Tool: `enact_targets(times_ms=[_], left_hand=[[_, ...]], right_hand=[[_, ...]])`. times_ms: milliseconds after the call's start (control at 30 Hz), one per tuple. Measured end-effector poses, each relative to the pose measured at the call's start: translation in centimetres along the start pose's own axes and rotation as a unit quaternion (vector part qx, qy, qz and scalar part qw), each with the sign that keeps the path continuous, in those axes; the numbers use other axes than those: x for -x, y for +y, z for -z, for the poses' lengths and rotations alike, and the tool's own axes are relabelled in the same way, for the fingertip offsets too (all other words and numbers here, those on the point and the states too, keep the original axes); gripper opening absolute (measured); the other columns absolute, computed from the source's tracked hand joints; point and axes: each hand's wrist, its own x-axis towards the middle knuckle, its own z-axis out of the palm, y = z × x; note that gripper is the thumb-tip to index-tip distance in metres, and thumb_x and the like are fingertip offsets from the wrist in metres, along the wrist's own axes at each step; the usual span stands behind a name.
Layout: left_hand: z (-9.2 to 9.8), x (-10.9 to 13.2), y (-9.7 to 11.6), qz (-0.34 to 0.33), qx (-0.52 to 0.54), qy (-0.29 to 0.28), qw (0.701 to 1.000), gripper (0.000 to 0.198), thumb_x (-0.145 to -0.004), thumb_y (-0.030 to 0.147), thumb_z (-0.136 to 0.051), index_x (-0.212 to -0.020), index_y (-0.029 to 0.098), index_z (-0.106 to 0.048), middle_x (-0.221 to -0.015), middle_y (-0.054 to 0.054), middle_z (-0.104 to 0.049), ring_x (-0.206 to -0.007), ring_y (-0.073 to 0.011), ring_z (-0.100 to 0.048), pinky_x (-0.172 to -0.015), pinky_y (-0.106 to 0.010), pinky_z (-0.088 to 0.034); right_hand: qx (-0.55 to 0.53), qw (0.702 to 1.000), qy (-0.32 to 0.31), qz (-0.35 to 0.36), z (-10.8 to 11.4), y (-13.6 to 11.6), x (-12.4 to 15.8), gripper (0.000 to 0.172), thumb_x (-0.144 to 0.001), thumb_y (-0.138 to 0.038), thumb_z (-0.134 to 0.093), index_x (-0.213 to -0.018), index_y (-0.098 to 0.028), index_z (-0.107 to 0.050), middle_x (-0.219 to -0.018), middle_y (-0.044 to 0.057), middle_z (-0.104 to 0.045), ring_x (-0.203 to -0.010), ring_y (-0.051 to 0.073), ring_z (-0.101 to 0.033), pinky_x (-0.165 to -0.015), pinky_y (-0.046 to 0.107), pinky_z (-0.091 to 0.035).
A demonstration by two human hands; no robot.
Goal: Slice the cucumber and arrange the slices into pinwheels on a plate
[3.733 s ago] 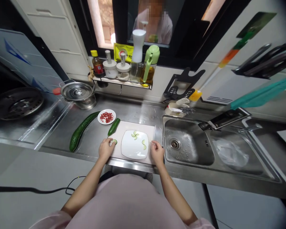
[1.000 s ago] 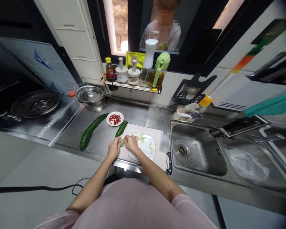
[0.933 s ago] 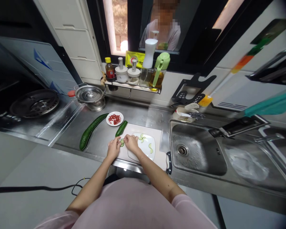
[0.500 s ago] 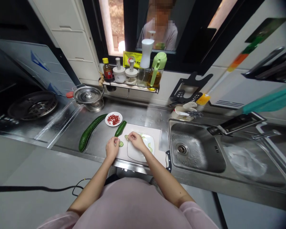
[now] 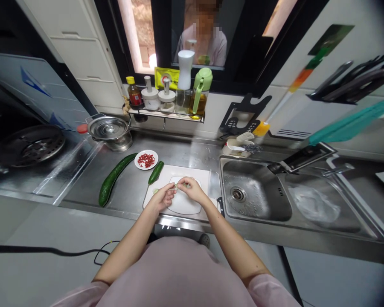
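Note:
Over the white plate [image 5: 184, 208], my left hand [image 5: 164, 198] and my right hand [image 5: 192, 190] meet at their fingertips. Between them they pinch a thin cucumber slice [image 5: 176, 186], partly covered by the fingers. The plate rests on a pale cutting board [image 5: 198, 174]; my right hand and forearm hide part of it. Beside my left hand a few cut slices [image 5: 155, 190] lie on the board. The cut cucumber piece [image 5: 155, 173] lies at the board's upper left edge. A knife [image 5: 214, 186] lies along the board's right side.
Farther left are a whole cucumber [image 5: 115, 179] and a small dish of chopped red pieces [image 5: 146, 160]. A metal pot [image 5: 115, 136] stands behind. The sink [image 5: 256, 192] is on the right. A condiment shelf [image 5: 169, 116] hangs at the back wall.
My left hand has moved right from the slices on the board, and its fingers now meet those of my right hand at a slice. The whole view has shifted slightly.

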Motion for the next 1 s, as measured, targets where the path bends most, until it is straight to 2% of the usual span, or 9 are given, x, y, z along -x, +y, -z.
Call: enact_targets(times_ms=[133, 300, 467, 733, 867, 1000], left_hand=[[-0.3, 0.2, -0.1, -0.074, -0.017, -0.004, 0.997, 0.033, -0.063, 0.032, -0.080, -0.082, 0.016, -0.058, -0.070, 0.002, -0.060, -0.047, -0.0017, -0.045, -0.036, -0.013, -0.019], [-0.8, 0.4, 0.0, -0.140, -0.032, -0.008, 0.990, 0.040, -0.052, 0.030, -0.086, -0.076, 0.014, -0.058, -0.067, 0.003, -0.056, -0.049, -0.0011, -0.042, -0.038, -0.014, -0.021], [-1.1, 0.5, -0.1, -0.170, -0.027, 0.016, 0.985, 0.044, -0.048, 0.033, -0.087, -0.077, 0.014, -0.060, -0.062, 0.005, -0.053, -0.049, -0.0012, -0.041, -0.043, -0.014, -0.027], [-1.4, 0.5, -0.3, -0.206, -0.048, 0.048, 0.976, 0.045, -0.048, 0.036, -0.086, -0.078, 0.014, -0.062, -0.064, 0.004, -0.055, -0.051, -0.0027, -0.041, -0.046, -0.016, -0.027], [-1.6, 0.2, -0.5, -0.221, -0.077, 0.066, 0.970, 0.044, -0.048, 0.036, -0.085, -0.078, 0.015, -0.062, -0.064, 0.003, -0.055, -0.053, -0.0043, -0.044, -0.048, -0.017, -0.028], [-2.2, -0.4, -1.1, -0.242, -0.101, 0.056, 0.963, 0.045, -0.048, 0.032, -0.084, -0.084, 0.015, -0.063, -0.063, 0.005, -0.054, -0.052, -0.0041, -0.042, -0.049, -0.017, -0.028]], right_hand=[[-0.010, 1.000, -0.009, -0.025, 0.3, 0.5, 0.3, 0.014, -0.079, -0.031, -0.061, -0.074, -0.019, -0.063, -0.078, 0.001, -0.066, -0.077, 0.014, -0.055, -0.076, 0.027, -0.040], [-0.115, 0.991, -0.034, -0.060, -0.1, 1.0, 0.4, 0.019, -0.077, -0.036, -0.062, -0.074, -0.018, -0.060, -0.075, 0.001, -0.064, -0.074, 0.014, -0.056, -0.072, 0.027, -0.043], [-0.171, 0.982, -0.040, -0.071, -0.6, 0.5, 0.6, 0.023, -0.077, -0.041, -0.063, -0.079, -0.018, -0.060, -0.074, 0.000, -0.062, -0.069, 0.012, -0.055, -0.069, 0.027, -0.045], [-0.162, 0.982, -0.028, -0.092, -0.7, 0.5, 0.7, 0.026, -0.077, -0.044, -0.063, -0.074, -0.018, -0.058, -0.067, -0.002, -0.058, -0.063, 0.011, -0.052, -0.064, 0.025, -0.044], [-0.164, 0.980, -0.041, -0.108, 0.0, 0.9, 0.6, 0.025, -0.076, -0.042, -0.063, -0.074, -0.018, -0.058, -0.065, -0.002, -0.058, -0.062, 0.011, -0.053, -0.062, 0.024, -0.044], [-0.165, 0.975, -0.069, -0.131, 1.2, 1.6, 0.6, 0.022, -0.074, -0.039, -0.063, -0.074, -0.018, -0.058, -0.062, -0.002, -0.060, -0.059, 0.010, -0.054, -0.059, 0.023, -0.044]])
